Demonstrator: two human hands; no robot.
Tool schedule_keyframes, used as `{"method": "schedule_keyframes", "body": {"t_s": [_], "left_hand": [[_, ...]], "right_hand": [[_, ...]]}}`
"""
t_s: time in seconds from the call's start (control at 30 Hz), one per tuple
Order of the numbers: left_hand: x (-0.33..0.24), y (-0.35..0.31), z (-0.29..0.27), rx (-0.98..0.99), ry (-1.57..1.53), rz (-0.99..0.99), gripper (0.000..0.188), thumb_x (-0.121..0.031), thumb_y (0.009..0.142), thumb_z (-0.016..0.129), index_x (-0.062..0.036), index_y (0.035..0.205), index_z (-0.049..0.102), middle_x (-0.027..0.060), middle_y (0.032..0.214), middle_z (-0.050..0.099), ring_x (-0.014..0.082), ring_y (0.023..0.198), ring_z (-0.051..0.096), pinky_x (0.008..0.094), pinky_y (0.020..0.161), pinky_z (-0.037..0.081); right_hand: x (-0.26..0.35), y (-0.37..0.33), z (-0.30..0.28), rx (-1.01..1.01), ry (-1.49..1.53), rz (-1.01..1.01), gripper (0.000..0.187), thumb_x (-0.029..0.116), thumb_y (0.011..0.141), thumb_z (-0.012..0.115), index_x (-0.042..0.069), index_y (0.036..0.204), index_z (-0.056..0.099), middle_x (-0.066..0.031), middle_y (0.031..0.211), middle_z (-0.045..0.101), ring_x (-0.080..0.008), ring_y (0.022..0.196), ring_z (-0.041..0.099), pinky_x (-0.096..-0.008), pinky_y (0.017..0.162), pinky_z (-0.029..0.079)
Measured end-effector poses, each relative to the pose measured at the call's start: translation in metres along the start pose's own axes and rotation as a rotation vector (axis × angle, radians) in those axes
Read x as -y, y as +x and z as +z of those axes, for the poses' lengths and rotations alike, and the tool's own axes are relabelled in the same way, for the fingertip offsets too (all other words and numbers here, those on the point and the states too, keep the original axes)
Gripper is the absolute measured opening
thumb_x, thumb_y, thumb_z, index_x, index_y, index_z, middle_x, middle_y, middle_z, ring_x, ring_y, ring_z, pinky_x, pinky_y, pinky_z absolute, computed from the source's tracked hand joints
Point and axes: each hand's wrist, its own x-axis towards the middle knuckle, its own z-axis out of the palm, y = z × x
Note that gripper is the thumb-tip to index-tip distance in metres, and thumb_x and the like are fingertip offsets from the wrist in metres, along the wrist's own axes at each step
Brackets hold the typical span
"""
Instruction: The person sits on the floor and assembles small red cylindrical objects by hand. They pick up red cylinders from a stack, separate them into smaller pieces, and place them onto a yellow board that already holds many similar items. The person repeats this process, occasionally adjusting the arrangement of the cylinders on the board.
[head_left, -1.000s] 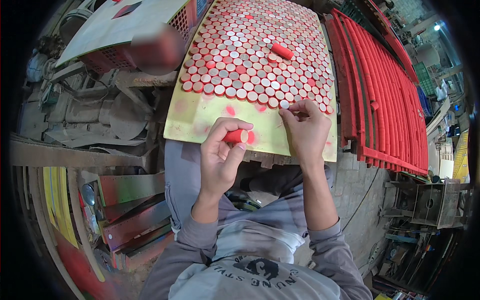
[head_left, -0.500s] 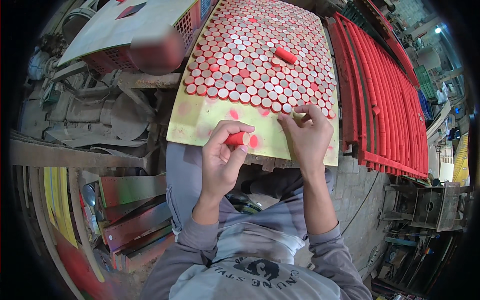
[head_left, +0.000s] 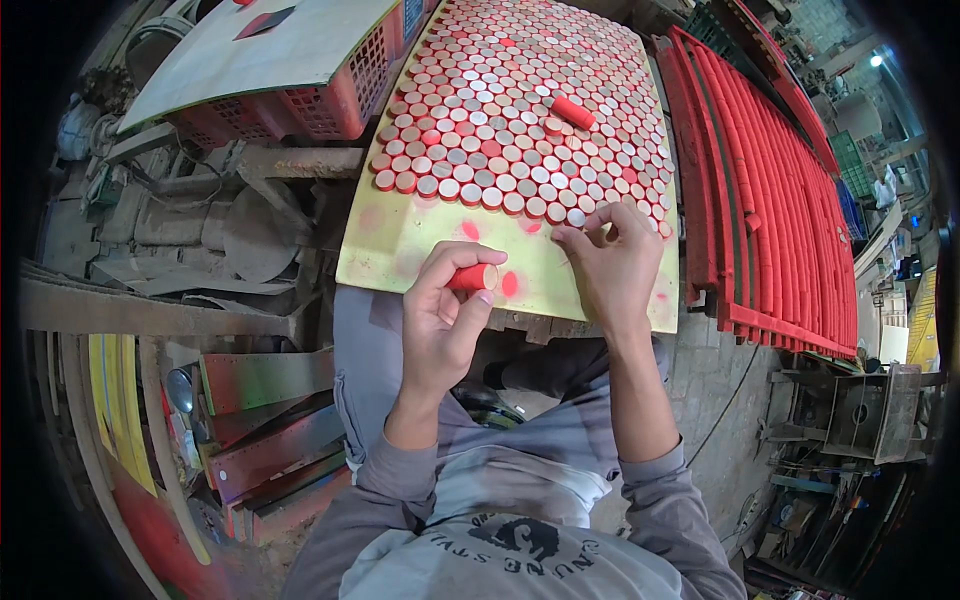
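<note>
My left hand (head_left: pixel 440 325) is closed around a short red cylinder (head_left: pixel 466 277), whose pale round end points right. It hovers just over the near part of a yellow-green board (head_left: pixel 395 235). Many round pieces with red sides and pale tops (head_left: pixel 505 155) stand tightly packed across the board. At their near edge, toward the right, my right hand (head_left: pixel 622 265) has thumb and forefinger curled close together by the front row. Whatever lies between those fingertips is hidden. Another red cylinder (head_left: pixel 573 112) rests on its side on top of the packed pieces.
To the right stands a rack of long red slats (head_left: pixel 770 200). At the left a red plastic crate (head_left: pixel 335 105) sits beneath a pale sheet (head_left: pixel 230 60). A wooden rail (head_left: pixel 150 310) and painted planks (head_left: pixel 270 430) lie lower left.
My right hand has shifted slightly left along the front row, its fingers more curled. My left hand keeps its hold on the red cylinder, nearly unmoved.
</note>
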Motion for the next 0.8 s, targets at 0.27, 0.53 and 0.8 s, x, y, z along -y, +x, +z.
{"method": "schedule_keyframes", "body": {"t_s": [0.27,0.53,0.8], "left_hand": [[-0.001,0.000,0.006,0.000,-0.008,-0.039,0.033,0.010,0.087,0.055,0.0066,0.120,0.061,0.0072,0.119,0.053,0.0094,0.101,0.056,0.0219,0.087,0.046],[0.000,0.001,0.003,-0.017,0.013,-0.034,0.033,0.009,0.090,0.060,0.0051,0.123,0.061,0.0064,0.119,0.054,0.0100,0.103,0.058,0.0224,0.086,0.049],[0.004,-0.002,0.005,0.018,-0.085,-0.066,0.038,0.008,0.087,0.072,0.0041,0.123,0.062,0.0105,0.114,0.064,0.0158,0.103,0.066,0.0289,0.090,0.057]], "right_hand": [[-0.004,-0.002,-0.002,0.036,0.105,0.150,0.025,0.003,0.068,0.086,-0.002,0.074,0.063,-0.0099,0.066,0.062,-0.0155,0.056,0.058,-0.0309,0.055,0.045],[0.001,-0.003,-0.007,0.055,0.132,0.187,0.021,0.004,0.072,0.085,-0.001,0.077,0.065,-0.0058,0.066,0.064,-0.0101,0.057,0.055,-0.0263,0.054,0.043],[0.022,-0.017,-0.029,0.137,0.339,0.007,0.019,0.008,0.080,0.082,-0.001,0.087,0.067,-0.0032,0.077,0.067,-0.0079,0.069,0.058,-0.0251,0.064,0.043]]}}
